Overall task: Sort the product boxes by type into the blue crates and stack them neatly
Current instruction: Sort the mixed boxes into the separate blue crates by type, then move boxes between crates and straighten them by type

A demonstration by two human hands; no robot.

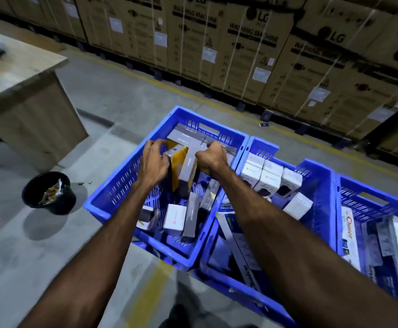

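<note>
Warehouse floor, seen from above: at far left a pale wooden table (15,74); below it a black bucket (48,192) of scraps on grey concrete; behind, a wall of strapped cartons (252,55) printed "LG" and "WASHING MACHINE", yellow floor line along their base.

Centre-left, the left blue crate (112,183), perforated sides, holding long grey boxes (191,217) lying loose, one lettered down its length though too blurred to read, and a small white box (174,219) with a red mark; two more grey boxes flat against the far wall.

Both bare arms stretched forward over this crate; left hand (154,162) curled around the left side of a yellow-and-grey box (183,166) held tilted above the crate floor; right hand (211,158) clenched at the box's upper right edge, fingers folded under and out of sight, so exact grip hard to tell.

To the right, touching, a middle blue crate (318,185) with upright white boxes (270,177) in rows at the back, red logos on top; in front, a long white box marked in blue.

Far right, a third blue crate (371,197) with long white cartons (349,235) reading "Chalce" in red.
</note>
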